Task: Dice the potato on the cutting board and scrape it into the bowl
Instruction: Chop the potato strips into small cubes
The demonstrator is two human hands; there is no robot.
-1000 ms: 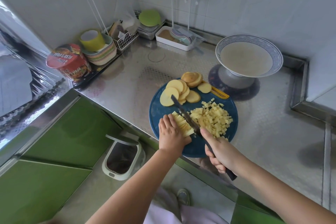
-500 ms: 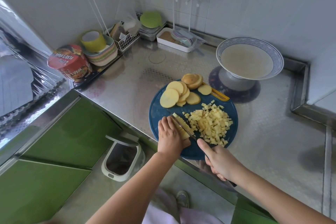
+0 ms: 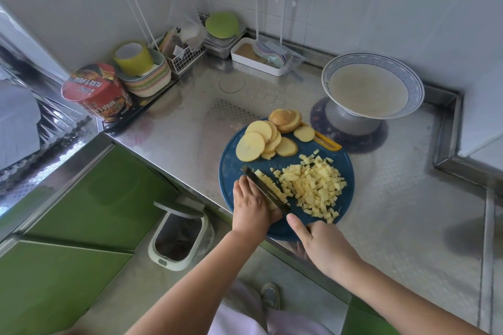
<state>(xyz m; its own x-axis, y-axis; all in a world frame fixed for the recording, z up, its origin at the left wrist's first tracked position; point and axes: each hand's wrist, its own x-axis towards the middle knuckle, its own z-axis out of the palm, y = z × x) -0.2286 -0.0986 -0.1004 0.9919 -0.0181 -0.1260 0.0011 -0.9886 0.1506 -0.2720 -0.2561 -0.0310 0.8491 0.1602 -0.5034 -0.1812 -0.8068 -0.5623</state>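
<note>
The knife's (image 3: pixel 265 189) handle is wholly hidden inside the right hand (image 3: pixel 324 245), which grips it with one finger stretched forward towards the blade. Only the dark blade shows, running slantwise from that finger to just past the left fingertips. The left hand (image 3: pixel 251 208) lies palm down on the board (image 3: pixel 231 168), its fingers laid forward fairly straight and flat against the blade's left side. It covers whatever uncut potato is left, so how much remains cannot be told. A thin row of strips (image 3: pixel 268 185) shows along the blade's right side, touching it. Whether the edge sits on the board or in the potato is hard to make out. The near rim of the board is covered by both wrists.

The dice (image 3: pixel 315 185) lie heaped to the right of the blade, ahead of the right hand. The slices (image 3: pixel 258 141) overlap in a fan beyond the left hand, at the board's far side. The bowl (image 3: pixel 373 59) stands on the desk (image 3: pixel 190 128) well beyond the right hand, apart from the board. Below the left forearm a bin (image 3: pixel 179 236) stands on the floor. A red cup (image 3: pixel 95 90) sits far to the left, its print too small to read.

A second ago the blade was raised, its tip near the slices, and the handle's end stuck out behind the right hand. Now the blade is down and drawn back towards the person. It has also shifted slightly left over the last half second. The broad bundle of strips seen then beside the left hand has shrunk to that thin row. Both hands, the slices and the bowl stay about where they were.
</note>
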